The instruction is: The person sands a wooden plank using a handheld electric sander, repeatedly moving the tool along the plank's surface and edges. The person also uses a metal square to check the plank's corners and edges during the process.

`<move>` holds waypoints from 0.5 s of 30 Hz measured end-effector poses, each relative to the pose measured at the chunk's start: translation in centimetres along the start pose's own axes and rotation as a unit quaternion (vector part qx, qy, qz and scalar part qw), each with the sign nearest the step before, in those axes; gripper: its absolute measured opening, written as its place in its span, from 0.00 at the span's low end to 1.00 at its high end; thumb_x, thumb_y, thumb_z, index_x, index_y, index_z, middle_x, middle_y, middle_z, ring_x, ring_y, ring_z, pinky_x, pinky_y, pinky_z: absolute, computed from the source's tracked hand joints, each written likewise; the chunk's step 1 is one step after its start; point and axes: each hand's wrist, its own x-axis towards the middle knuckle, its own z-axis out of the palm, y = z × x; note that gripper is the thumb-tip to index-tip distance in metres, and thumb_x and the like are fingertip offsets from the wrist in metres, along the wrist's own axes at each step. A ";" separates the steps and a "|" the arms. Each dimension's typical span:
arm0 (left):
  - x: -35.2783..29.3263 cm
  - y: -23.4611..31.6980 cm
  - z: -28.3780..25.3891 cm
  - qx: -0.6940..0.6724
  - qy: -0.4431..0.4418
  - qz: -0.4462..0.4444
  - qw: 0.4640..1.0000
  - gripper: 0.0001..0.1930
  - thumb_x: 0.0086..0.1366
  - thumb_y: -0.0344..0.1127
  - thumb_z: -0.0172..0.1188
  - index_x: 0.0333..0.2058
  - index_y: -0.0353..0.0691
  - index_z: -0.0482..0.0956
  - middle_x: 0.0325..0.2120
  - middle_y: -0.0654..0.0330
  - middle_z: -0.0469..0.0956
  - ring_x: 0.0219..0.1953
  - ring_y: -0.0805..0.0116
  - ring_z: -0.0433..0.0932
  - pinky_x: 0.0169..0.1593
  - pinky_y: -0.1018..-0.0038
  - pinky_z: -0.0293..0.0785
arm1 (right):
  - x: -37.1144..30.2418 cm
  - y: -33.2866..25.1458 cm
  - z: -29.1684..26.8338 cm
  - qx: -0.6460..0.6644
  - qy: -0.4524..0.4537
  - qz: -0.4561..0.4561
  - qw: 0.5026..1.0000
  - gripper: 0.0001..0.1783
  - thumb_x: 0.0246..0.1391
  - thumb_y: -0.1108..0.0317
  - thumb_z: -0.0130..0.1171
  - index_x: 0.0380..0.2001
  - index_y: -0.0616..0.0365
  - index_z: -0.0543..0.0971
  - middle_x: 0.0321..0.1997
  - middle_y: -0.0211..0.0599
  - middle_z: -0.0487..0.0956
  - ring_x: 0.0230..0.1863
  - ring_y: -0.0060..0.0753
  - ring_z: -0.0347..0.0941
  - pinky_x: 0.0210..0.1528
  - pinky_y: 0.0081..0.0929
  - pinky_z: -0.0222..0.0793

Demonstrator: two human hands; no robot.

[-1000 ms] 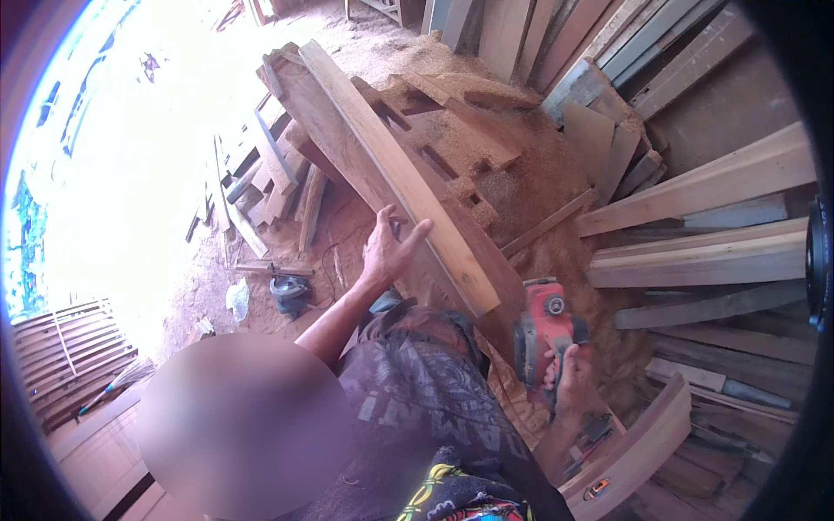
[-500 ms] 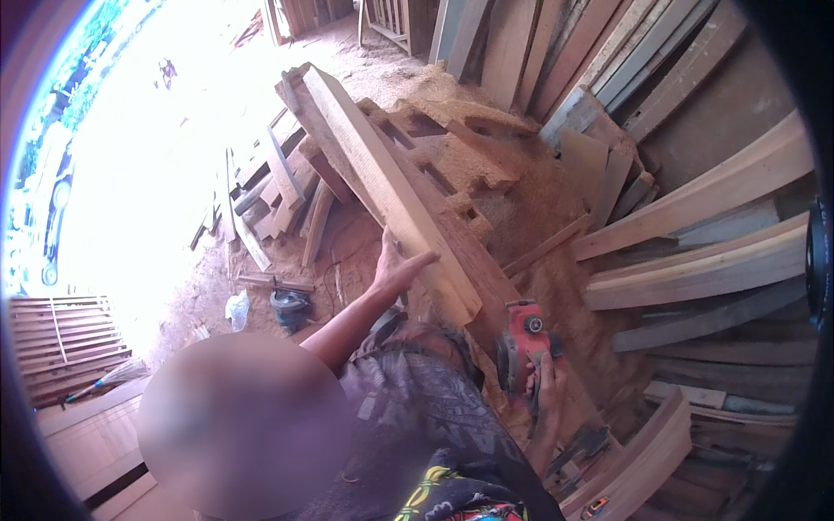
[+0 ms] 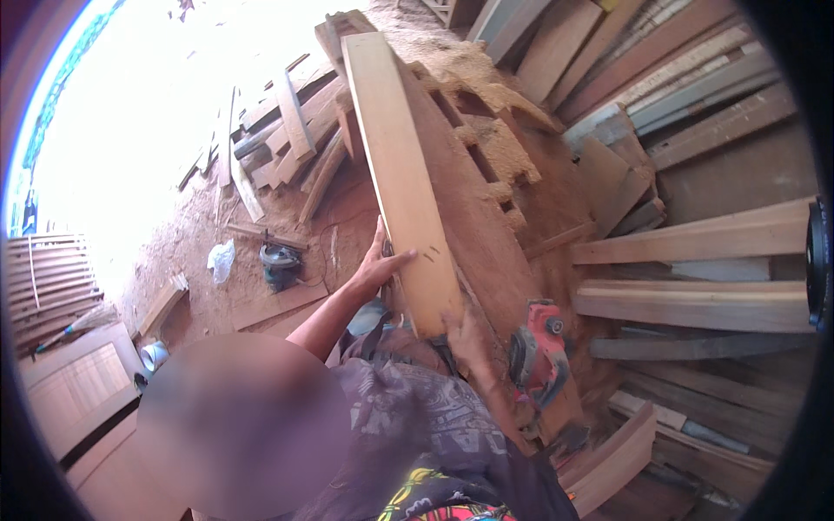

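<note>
A long pale wooden beam [image 3: 398,165] lies along the bench, its broad face up and a few short dark marks near my left hand. My left hand [image 3: 379,266] grips the beam's left edge, thumb over the top face and fingers down the side. Close to the beam's near end is my right hand [image 3: 465,334], smeared by motion, so its fingers cannot be made out. A red electric planer [image 3: 540,352] rests on the reddish bench plank [image 3: 486,252], to the right of my right hand.
Sawdust and blocks with slots [image 3: 478,130] lie beyond the bench. Curved planks [image 3: 695,304] are stacked on the right, and boards [image 3: 599,52] lean at the back right. Offcuts [image 3: 291,130] and a dark circular saw [image 3: 280,265] lie on the ground at left.
My right hand has let go of the planer and moved left to the beam's near end. The beam has been turned, with its broad face now up. My left hand stays on its edge.
</note>
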 end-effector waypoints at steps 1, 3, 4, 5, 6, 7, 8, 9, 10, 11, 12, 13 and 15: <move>0.1 0.0 -1.4 0.030 -0.006 0.004 1.000 0.66 0.65 0.41 0.77 0.83 0.49 0.30 0.70 0.48 0.73 0.63 0.62 0.80 0.43 0.67 0.84 | 0.0 0.9 2.7 0.161 -0.046 0.049 0.985 0.35 0.67 0.51 0.68 0.64 0.71 0.76 0.59 0.60 0.83 0.61 0.49 0.82 0.62 0.40 0.76; -0.3 0.9 -4.5 0.072 -0.017 -0.010 0.997 0.64 0.64 0.43 0.78 0.84 0.50 0.34 0.69 0.51 0.74 0.62 0.65 0.79 0.41 0.69 0.82 | 0.4 -1.1 4.3 0.276 -0.161 0.104 0.942 0.37 0.64 0.53 0.73 0.64 0.71 0.76 0.59 0.56 0.84 0.61 0.44 0.82 0.64 0.39 0.76; -0.4 1.8 -6.0 0.088 -0.031 -0.023 0.995 0.64 0.64 0.44 0.78 0.84 0.51 0.36 0.69 0.52 0.75 0.61 0.66 0.79 0.40 0.70 0.81 | 0.6 -2.2 5.1 0.334 -0.206 0.134 0.910 0.37 0.62 0.54 0.75 0.63 0.71 0.76 0.60 0.54 0.84 0.61 0.42 0.82 0.64 0.38 0.76; -0.5 3.4 -6.8 0.086 -0.055 -0.047 0.994 0.63 0.63 0.45 0.78 0.84 0.52 0.37 0.68 0.52 0.75 0.59 0.67 0.80 0.39 0.71 0.80 | 0.8 -2.6 6.2 0.331 -0.212 0.125 0.911 0.38 0.59 0.54 0.77 0.63 0.71 0.76 0.59 0.51 0.84 0.60 0.41 0.82 0.64 0.38 0.76; -0.2 4.4 -7.6 0.081 -0.075 -0.065 0.992 0.63 0.63 0.47 0.78 0.84 0.52 0.38 0.68 0.53 0.75 0.58 0.68 0.80 0.38 0.72 0.79 | 1.7 -3.1 7.0 0.322 -0.220 0.109 0.914 0.39 0.57 0.55 0.79 0.63 0.70 0.77 0.59 0.49 0.84 0.59 0.39 0.82 0.64 0.38 0.76; -0.4 4.9 -8.0 0.075 -0.077 -0.095 0.990 0.59 0.66 0.45 0.76 0.84 0.53 0.42 0.70 0.53 0.72 0.62 0.65 0.77 0.53 0.68 0.75 | 2.1 -3.6 7.5 0.313 -0.228 0.093 0.917 0.41 0.55 0.56 0.81 0.63 0.70 0.77 0.58 0.46 0.85 0.58 0.37 0.82 0.64 0.38 0.76; -0.6 5.4 -8.3 0.072 -0.082 -0.124 0.986 0.55 0.68 0.43 0.75 0.83 0.54 0.46 0.72 0.54 0.70 0.67 0.63 0.75 0.67 0.64 0.71 | 1.9 -3.9 7.7 0.310 -0.220 0.095 0.920 0.43 0.53 0.55 0.82 0.64 0.71 0.76 0.58 0.48 0.85 0.58 0.39 0.82 0.64 0.39 0.76; -1.4 7.1 -8.0 0.100 -0.079 -0.150 0.980 0.53 0.69 0.45 0.74 0.83 0.53 0.48 0.70 0.54 0.73 0.64 0.64 0.77 0.64 0.65 0.74 | 1.7 -4.7 7.6 0.306 -0.214 0.096 0.923 0.45 0.51 0.54 0.83 0.64 0.72 0.76 0.58 0.50 0.85 0.58 0.41 0.82 0.64 0.40 0.77; -2.3 8.2 -8.0 0.126 -0.070 -0.174 0.974 0.52 0.70 0.48 0.74 0.83 0.52 0.49 0.67 0.54 0.76 0.61 0.65 0.79 0.60 0.66 0.78 | 1.5 -5.9 7.1 0.300 -0.213 0.095 0.925 0.47 0.50 0.53 0.84 0.65 0.72 0.75 0.58 0.52 0.85 0.58 0.43 0.83 0.63 0.41 0.77; -2.3 5.0 -8.3 0.126 -0.045 -0.128 0.983 0.47 0.71 0.53 0.72 0.80 0.48 0.57 0.59 0.56 0.79 0.54 0.67 0.81 0.49 0.68 0.79 | 1.2 -7.1 6.2 0.214 -0.182 0.086 0.956 0.48 0.49 0.52 0.84 0.65 0.73 0.74 0.58 0.56 0.85 0.59 0.47 0.83 0.63 0.42 0.77; -2.6 2.0 -8.8 0.124 -0.014 -0.081 0.989 0.43 0.72 0.58 0.69 0.76 0.45 0.64 0.51 0.58 0.82 0.46 0.69 0.83 0.38 0.71 0.81 | 0.6 -8.7 4.8 0.123 -0.153 0.075 0.978 0.49 0.49 0.51 0.84 0.65 0.73 0.74 0.58 0.59 0.84 0.59 0.51 0.83 0.63 0.44 0.77; -3.0 2.2 -7.4 0.124 0.002 -0.089 0.988 0.40 0.73 0.60 0.68 0.74 0.43 0.67 0.48 0.59 0.82 0.44 0.70 0.83 0.35 0.72 0.79 | 0.1 -9.5 3.6 0.032 -0.111 0.066 0.991 0.50 0.48 0.50 0.84 0.65 0.73 0.73 0.58 0.63 0.84 0.59 0.55 0.83 0.63 0.46 0.77; -4.1 2.1 -4.6 0.109 0.030 -0.085 0.990 0.34 0.75 0.60 0.65 0.67 0.40 0.73 0.45 0.59 0.82 0.42 0.69 0.83 0.33 0.73 0.79 | -1.0 -9.9 1.9 -0.025 -0.065 0.068 0.995 0.50 0.48 0.50 0.83 0.63 0.73 0.72 0.56 0.68 0.83 0.58 0.64 0.82 0.61 0.50 0.77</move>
